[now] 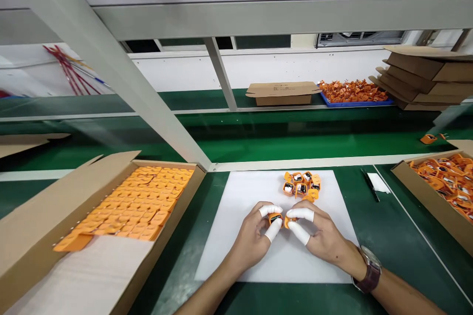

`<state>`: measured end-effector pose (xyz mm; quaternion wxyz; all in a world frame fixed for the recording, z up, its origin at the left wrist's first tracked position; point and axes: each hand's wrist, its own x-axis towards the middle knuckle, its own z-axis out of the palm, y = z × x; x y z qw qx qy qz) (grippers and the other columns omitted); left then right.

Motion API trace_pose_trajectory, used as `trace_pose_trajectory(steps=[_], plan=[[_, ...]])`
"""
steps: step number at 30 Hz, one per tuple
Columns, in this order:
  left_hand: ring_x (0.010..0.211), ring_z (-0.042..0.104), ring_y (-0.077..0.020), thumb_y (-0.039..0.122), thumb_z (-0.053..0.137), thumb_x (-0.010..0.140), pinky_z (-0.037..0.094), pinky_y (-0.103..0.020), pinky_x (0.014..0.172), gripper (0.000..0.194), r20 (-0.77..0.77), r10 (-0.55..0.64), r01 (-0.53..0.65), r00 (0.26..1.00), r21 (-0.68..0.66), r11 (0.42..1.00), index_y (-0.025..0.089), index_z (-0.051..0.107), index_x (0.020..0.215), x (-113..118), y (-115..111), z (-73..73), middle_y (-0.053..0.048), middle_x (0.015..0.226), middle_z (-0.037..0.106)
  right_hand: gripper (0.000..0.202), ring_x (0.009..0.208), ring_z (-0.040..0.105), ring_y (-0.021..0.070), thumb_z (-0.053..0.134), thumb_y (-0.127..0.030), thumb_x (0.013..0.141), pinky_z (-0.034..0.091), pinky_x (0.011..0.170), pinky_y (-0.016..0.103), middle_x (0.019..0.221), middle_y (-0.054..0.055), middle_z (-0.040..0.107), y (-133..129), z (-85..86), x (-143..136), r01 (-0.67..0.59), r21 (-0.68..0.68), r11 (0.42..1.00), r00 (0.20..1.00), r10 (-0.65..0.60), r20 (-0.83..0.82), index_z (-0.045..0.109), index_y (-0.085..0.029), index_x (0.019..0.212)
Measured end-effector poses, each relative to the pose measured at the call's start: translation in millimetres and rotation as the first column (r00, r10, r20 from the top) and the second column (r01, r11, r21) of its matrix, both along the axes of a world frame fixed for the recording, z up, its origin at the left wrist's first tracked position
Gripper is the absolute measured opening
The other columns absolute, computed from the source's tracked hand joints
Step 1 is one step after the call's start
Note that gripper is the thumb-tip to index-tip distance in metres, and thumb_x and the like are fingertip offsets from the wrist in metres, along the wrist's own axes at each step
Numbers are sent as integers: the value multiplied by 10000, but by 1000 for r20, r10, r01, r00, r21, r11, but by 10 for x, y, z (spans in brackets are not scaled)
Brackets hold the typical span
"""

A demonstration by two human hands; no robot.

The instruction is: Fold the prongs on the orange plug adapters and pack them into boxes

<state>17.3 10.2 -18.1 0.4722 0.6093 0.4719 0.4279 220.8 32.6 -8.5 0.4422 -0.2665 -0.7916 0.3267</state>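
Two hands [254, 236] each pinch an orange piece [274, 218]

A pale grey frame [273, 15] stands over a green workbench [391, 246], before a white wall [177, 74] below dark panes [262, 42].

I see orange parts [301, 189] with black-and-white insides mid-frame, a white mat [251, 187], a dark green bench [410, 251], white finger cots [303, 214], a brown box [173, 229] lower left, a blue tray [360, 104] upper right.
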Motion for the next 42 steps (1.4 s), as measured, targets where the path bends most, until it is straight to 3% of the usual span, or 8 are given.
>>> trace_pose_trajectory(steps=[4,9,14,18,22,32,38,42], plan=[[990,667,-215,261,609,897,557,-350,896,190,26,56,-54,998,-84,995,216,637,1079,-31,4,-39,-80,1056,679,387,1013,646,182,600,-144,950,577,872,327,1103,80,619,-37,-39,-11,-118,11,993,989,116,89,572,-278,1312],[872,673,-199,266,617,889,558,-329,798,261,-114,80,-82,990,-11,997,242,676,1142,-73,18,-26,-75,1078,714,442,1176,628,196,485,-65,977,565,988,337,1292,127,608,-5,7,51,-166,90,982,947,133,294,519,-239,1381],[937,697,-211,232,635,869,573,-316,815,207,14,38,-37,999,-77,996,224,682,1071,-35,22,-32,-83,1116,721,544,1198,646,210,374,9,961,586,978,359,1355,104,637,46,118,91,-263,127,956,889,189,416,476,-224,1442],[991,711,-228,263,707,823,579,-342,880,227,156,35,2,987,-228,974,202,666,1038,-22,40,13,-81,1074,749,482,1126,672,217,498,-78,981,607,919,368,1300,112,668,60,74,80,-202,164,966,944,148,295,482,-241,1435],[1041,710,-230,321,741,812,548,-384,985,288,263,37,43,964,-291,956,199,664,1061,-23,54,65,-81,1103,758,481,1095,670,227,601,-83,940,589,927,401,1226,104,688,44,-31,63,-102,176,979,988,80,131,537,-275,1377],[1008,734,-256,372,808,749,573,-377,929,319,331,213,-91,919,-346,934,176,698,974,98,27,-15,-99,1065,788,435,967,679,189,711,-49,843,567,841,329,1058,54,674,-23,-130,-77,-6,-70,998,998,2,-58,638,-282,1203],[1181,666,-296,448,764,795,503,-422,1059,448,326,76,37,942,-326,945,171,716,1144,14,15,61,-122,1239,732,410,987,643,178,704,-65,864,530,880,332,1052,27,644,4,-128,-55,6,-151,989,997,-17,-71,654,-319,1182],[1134,689,-301,483,740,811,544,-429,1008,440,303,47,54,952,-318,947,176,734,1125,-11,-8,64,-121,1245,729,392,993,616,186,686,-103,894,525,865,348,1055,35,596,1,-150,-66,14,-127,992,998,-23,-64,647,-326,1214]])
